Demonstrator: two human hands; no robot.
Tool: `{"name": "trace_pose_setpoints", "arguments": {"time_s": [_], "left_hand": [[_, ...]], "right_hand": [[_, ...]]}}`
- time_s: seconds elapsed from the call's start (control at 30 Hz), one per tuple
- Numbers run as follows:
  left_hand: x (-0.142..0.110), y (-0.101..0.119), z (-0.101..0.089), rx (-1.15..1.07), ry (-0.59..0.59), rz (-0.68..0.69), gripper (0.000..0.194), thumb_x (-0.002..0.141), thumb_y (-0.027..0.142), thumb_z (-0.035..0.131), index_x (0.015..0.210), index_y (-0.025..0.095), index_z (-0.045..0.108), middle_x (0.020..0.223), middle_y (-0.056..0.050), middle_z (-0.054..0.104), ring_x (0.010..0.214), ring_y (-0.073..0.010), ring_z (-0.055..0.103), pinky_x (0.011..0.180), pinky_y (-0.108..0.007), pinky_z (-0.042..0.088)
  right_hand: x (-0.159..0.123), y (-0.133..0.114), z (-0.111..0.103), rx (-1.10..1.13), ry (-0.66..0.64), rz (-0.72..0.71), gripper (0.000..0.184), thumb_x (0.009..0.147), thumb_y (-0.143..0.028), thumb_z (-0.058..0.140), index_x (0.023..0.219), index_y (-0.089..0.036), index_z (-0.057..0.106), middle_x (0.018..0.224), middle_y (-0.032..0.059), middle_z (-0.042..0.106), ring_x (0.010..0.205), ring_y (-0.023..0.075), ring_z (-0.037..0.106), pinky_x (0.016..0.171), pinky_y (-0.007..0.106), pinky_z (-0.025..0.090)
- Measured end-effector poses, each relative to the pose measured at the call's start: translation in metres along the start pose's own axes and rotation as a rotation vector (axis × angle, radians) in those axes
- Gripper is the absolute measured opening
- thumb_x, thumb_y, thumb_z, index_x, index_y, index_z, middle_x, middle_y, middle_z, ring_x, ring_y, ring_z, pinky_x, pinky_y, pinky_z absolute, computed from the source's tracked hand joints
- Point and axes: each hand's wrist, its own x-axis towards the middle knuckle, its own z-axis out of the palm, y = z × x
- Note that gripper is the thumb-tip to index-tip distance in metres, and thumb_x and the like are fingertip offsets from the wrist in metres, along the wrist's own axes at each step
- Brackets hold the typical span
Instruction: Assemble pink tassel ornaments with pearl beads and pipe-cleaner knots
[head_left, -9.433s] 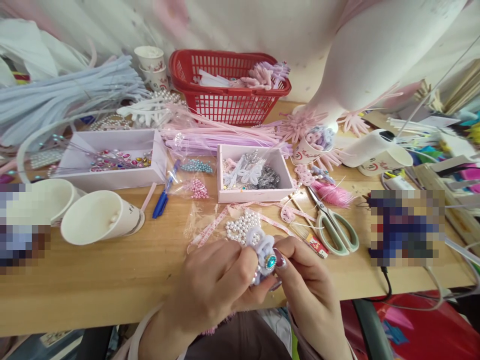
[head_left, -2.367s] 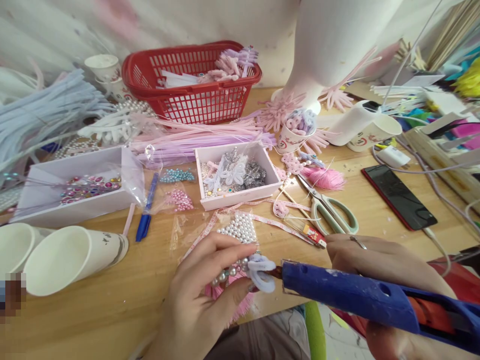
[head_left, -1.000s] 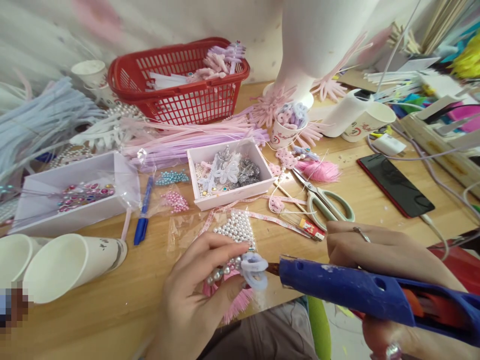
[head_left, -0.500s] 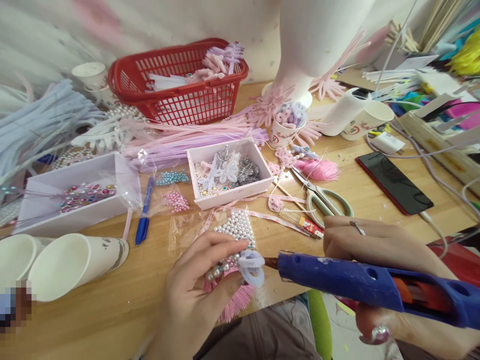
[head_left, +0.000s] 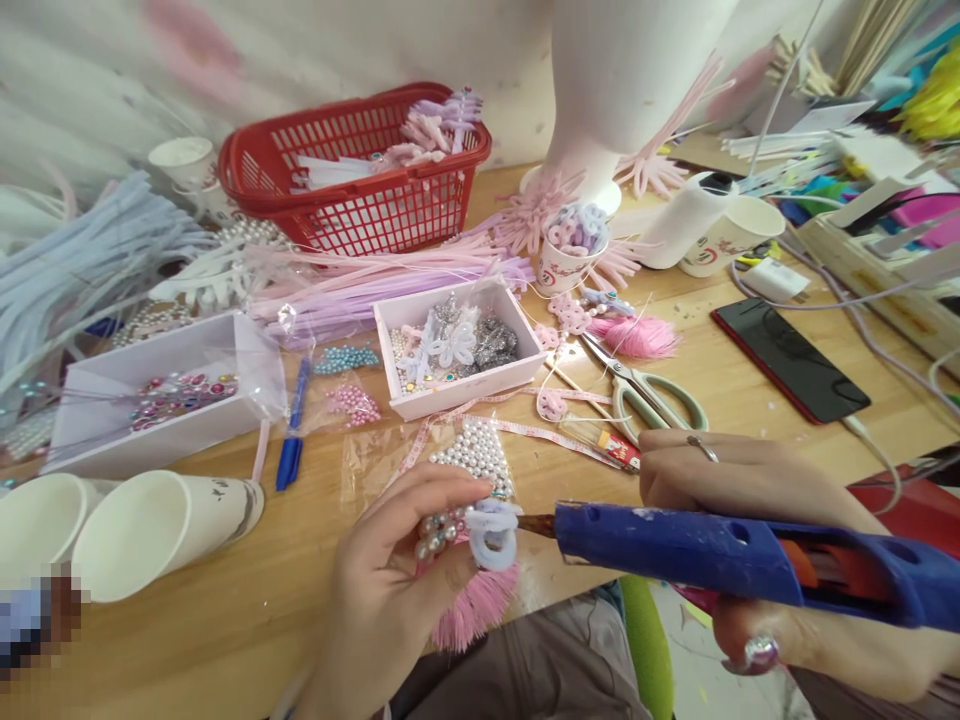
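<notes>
The left hand [head_left: 375, 580] has its grip closed on the pale blue fuzzy loops [head_left: 491, 517], pinching them between thumb and fingers, with the beads [head_left: 425, 545] beside them. The loops are at the near side of the worktop [head_left: 285, 560], just near of the white pearls [head_left: 476, 450], with a pink tassel [head_left: 476, 605] below. The right hand [head_left: 757, 475] is closed around the blue glue gun [head_left: 660, 545]; whether a finger presses the trigger cannot be told. The nozzle [head_left: 538, 525] points left, its tip at the right side of the loops; whether it touches them is unclear.

Working well here calls for a firm but light pinch, since soft loops would likely flatten or twist if squeezed. The left fingertips are best held back from the tip, which may be hot. A gentle, even press on the trigger should give a small dab; too much could mat the fuzz. A steady wrist matters, as the gun looks bulky beside so small a piece. Drawing the tip away with a small turn would help break any glue thread before it reaches the tassel.
</notes>
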Motion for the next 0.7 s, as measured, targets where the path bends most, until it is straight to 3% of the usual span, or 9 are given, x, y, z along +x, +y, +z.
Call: {"name": "trace_pose_setpoints", "arguments": {"time_s": [0.23, 0.37, 0.63, 0.7], "left_hand": [[0.0, 0.0, 0.001, -0.06, -0.021, -0.009, 0.021, 0.086, 0.02, 0.081, 0.103, 0.032, 0.083, 0.102, -0.003, 0.079, 0.094, -0.0165, 0.076, 0.079, -0.019, 0.061], [-0.002, -0.003, -0.002, -0.055, 0.018, -0.046, 0.018, 0.084, 0.024, 0.083, 0.101, 0.03, 0.084, 0.102, -0.005, 0.08, 0.098, -0.0196, 0.076, 0.084, -0.023, 0.062], [-0.002, -0.01, -0.006, -0.1, 0.014, -0.093, 0.022, 0.079, 0.027, 0.088, 0.101, 0.027, 0.084, 0.1, -0.006, 0.081, 0.094, -0.0196, 0.076, 0.077, -0.021, 0.061], [0.0, -0.009, -0.005, -0.13, 0.017, -0.071, 0.022, 0.079, 0.025, 0.088, 0.1, 0.028, 0.083, 0.097, -0.004, 0.078, 0.091, -0.0173, 0.074, 0.077, -0.019, 0.06]], "right_hand": [[-0.001, -0.004, 0.002, -0.007, 0.021, 0.039, 0.049, 0.096, -0.07, 0.05, 0.075, -0.026, 0.047, 0.067, -0.0026, 0.05, 0.056, 0.0179, 0.045, 0.053, 0.035, 0.027], [-0.004, -0.005, 0.005, -0.013, 0.048, 0.059, 0.05, 0.097, -0.071, 0.047, 0.075, -0.026, 0.045, 0.067, -0.002, 0.048, 0.056, 0.0182, 0.043, 0.054, 0.036, 0.026], [-0.001, -0.004, -0.005, 0.04, 0.095, 0.036, 0.049, 0.097, -0.069, 0.05, 0.074, -0.027, 0.061, 0.061, -0.0021, 0.052, 0.051, 0.0156, 0.049, 0.048, 0.031, 0.036], [-0.007, -0.001, -0.003, 0.046, 0.296, 0.125, 0.052, 0.085, -0.076, 0.062, 0.067, -0.027, 0.067, 0.056, -0.0002, 0.056, 0.048, 0.0166, 0.053, 0.044, 0.031, 0.041]]}}
